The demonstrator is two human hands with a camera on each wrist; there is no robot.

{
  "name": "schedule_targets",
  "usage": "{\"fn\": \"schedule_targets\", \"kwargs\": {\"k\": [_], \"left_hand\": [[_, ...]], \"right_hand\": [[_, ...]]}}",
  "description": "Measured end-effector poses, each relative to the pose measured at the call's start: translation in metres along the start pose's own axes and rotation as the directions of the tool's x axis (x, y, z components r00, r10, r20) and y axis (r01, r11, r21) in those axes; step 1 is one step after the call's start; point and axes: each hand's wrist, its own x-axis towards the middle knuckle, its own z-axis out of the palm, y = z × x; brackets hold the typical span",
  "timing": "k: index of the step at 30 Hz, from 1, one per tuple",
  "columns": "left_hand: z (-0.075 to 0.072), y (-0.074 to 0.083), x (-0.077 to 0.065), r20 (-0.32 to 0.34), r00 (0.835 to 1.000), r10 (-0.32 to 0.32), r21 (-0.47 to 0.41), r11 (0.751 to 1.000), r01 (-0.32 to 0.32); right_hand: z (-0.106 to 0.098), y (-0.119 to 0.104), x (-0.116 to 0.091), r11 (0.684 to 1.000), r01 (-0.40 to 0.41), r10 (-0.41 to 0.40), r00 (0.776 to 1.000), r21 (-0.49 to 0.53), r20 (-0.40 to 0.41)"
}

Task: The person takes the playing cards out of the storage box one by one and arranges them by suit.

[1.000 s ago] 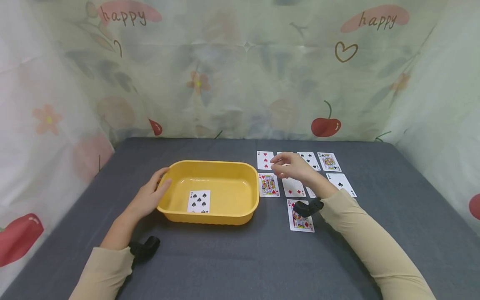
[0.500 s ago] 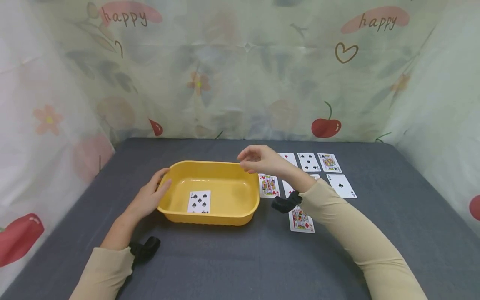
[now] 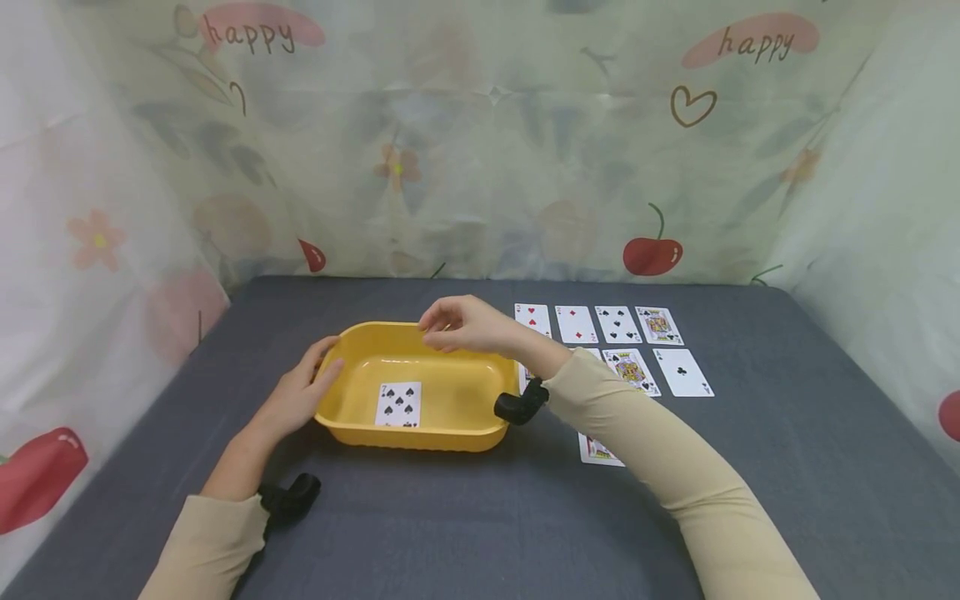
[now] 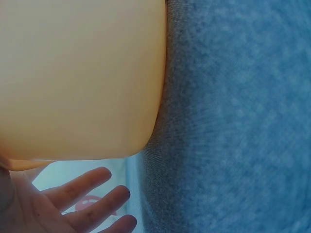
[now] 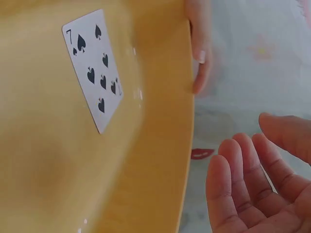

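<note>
A yellow plastic basin (image 3: 480,440) stands left of the table's middle, with a seven of spades (image 3: 398,404) face up on its floor. At the basin's left end my left hand (image 3: 296,393) holds the rim, thumb over the edge; in the left wrist view its other fingers (image 4: 92,213) spread outside the wall. My right hand (image 3: 476,325) hovers at the basin's back rim, overlapping it in the head view. Its fingers (image 5: 248,165) are loosely bent, with nothing between them and the thumb.
Playing cards lie face up in two rows to the right, including a king of clubs (image 3: 660,325) and an ace of clubs (image 3: 682,372). A face card (image 3: 600,451) nearer the front is partly hidden by my right sleeve. Printed curtains (image 3: 495,183) enclose the dark cloth-covered table (image 3: 420,525).
My right hand has moved left from above the cards to the basin's back rim, still empty. The left hand, basin and seven of spades have stayed in place.
</note>
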Motion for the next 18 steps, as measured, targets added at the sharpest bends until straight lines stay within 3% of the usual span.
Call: {"fn": "schedule_targets", "kwargs": {"k": [18], "left_hand": [[0.0, 0.0, 0.0, -0.001, 1.0, -0.008, 0.001, 1.0, 0.008]], "right_hand": [[0.029, 0.01, 0.035, 0.986, -0.035, 0.058, 0.989, -0.161, 0.138]]}}
